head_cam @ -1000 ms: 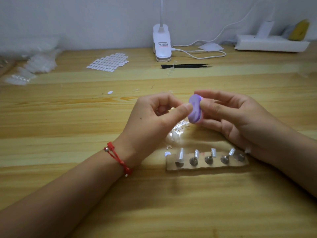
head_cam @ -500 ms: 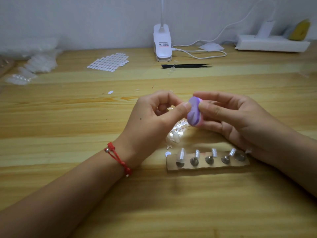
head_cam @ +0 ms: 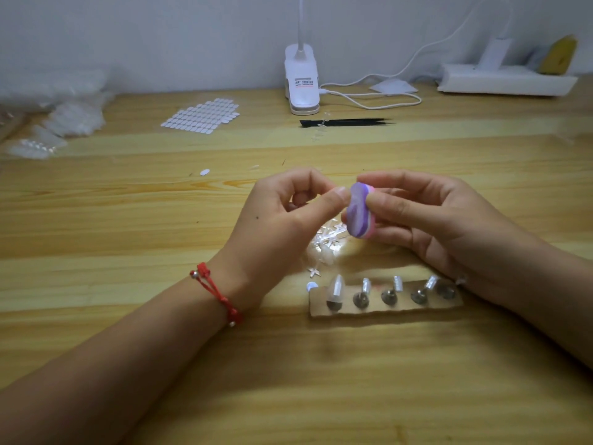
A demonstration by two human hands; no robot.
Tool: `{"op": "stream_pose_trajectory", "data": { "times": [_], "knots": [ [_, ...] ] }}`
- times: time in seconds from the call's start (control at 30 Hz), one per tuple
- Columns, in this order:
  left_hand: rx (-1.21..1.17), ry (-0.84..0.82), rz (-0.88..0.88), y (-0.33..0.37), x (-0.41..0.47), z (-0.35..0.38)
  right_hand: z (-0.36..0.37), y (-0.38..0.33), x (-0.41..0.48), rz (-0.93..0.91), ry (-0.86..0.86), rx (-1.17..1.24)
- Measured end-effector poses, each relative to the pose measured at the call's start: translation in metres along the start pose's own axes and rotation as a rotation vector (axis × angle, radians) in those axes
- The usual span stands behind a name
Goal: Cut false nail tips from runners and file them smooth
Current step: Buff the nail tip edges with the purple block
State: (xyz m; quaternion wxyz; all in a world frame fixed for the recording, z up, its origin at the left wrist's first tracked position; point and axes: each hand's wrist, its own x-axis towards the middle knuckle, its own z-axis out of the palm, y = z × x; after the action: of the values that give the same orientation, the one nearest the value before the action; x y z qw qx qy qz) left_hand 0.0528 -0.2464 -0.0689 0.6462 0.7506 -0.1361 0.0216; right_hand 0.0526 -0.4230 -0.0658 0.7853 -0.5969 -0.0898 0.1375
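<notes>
Since a second ago the buffer block (head_cam: 359,210) has tipped a little. We now see its pink layer along the edge from 3 to 5 o'clock as well as its purple face, and the left thumb has slid up towards the block's 10 o'clock corner. The block is a rounded oval pad, matte purple with pale worn streaks. Our right hand (head_cam: 426,220) holds it, thumb in front and fingers curled behind. Our left hand (head_cam: 282,220) has thumb and forefinger pinched narrowly together, the thumb tip touching the block's left edge. We cannot tell whether a tip sits in that pinch. A red cord (head_cam: 218,293) circles the left wrist.

The loose nail tips (head_cam: 327,242), clear and glossy with star-shaped scraps among them, lie on the table (head_cam: 128,220) at 6 o'clock from the block, under both hands and apart from either grip. Further towards 6 o'clock lies a rough-edged cardboard strip (head_cam: 385,311) carrying a row of metal stands (head_cam: 390,297). The leftmost bears a pointed translucent nail tip (head_cam: 335,289). The right wrist passes over the strip's 3 o'clock end.

The table is smooth, banded wood. Open board stretches at 9 o'clock of the left hand, and at 12 o'clock as far as the black tweezers (head_cam: 346,122) and the sheet of white tabs (head_cam: 202,116).
</notes>
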Motion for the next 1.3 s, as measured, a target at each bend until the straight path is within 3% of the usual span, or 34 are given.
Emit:
{"op": "stream_pose_trajectory", "data": {
  "times": [0.33,0.47,0.6,0.73,0.87,1.0,1.1,1.3],
  "knots": [
    [0.006,-0.036,0.012,0.0016,-0.0014,0.0011,-0.0015,0.0011,0.0005,-0.024,0.024,0.028],
    [-0.002,0.057,0.025,-0.0001,-0.0007,0.0002,0.0009,-0.0005,-0.0001,0.02,-0.046,-0.028],
    [0.028,-0.021,0.043,0.0009,-0.002,0.0015,-0.0016,-0.0004,0.0006,0.01,0.019,0.044],
    [0.012,0.061,0.031,0.0003,-0.0008,0.0006,0.0014,-0.0005,-0.0002,0.019,-0.033,-0.024],
    [0.03,-0.01,0.058,0.0016,-0.0035,0.0029,-0.0012,0.0,0.0007,-0.004,0.022,0.028],
    [0.039,0.077,0.063,-0.0006,-0.0015,0.0012,0.0003,-0.0006,-0.0001,0.024,-0.04,-0.027],
    [0.046,0.016,0.05,-0.0005,-0.0018,0.0021,-0.0018,-0.0005,0.0008,0.004,0.01,0.029],
    [0.018,0.057,0.032,0.0003,-0.0006,0.0005,-0.0007,-0.0002,0.0005,0.014,-0.036,-0.028]
  ]
}}
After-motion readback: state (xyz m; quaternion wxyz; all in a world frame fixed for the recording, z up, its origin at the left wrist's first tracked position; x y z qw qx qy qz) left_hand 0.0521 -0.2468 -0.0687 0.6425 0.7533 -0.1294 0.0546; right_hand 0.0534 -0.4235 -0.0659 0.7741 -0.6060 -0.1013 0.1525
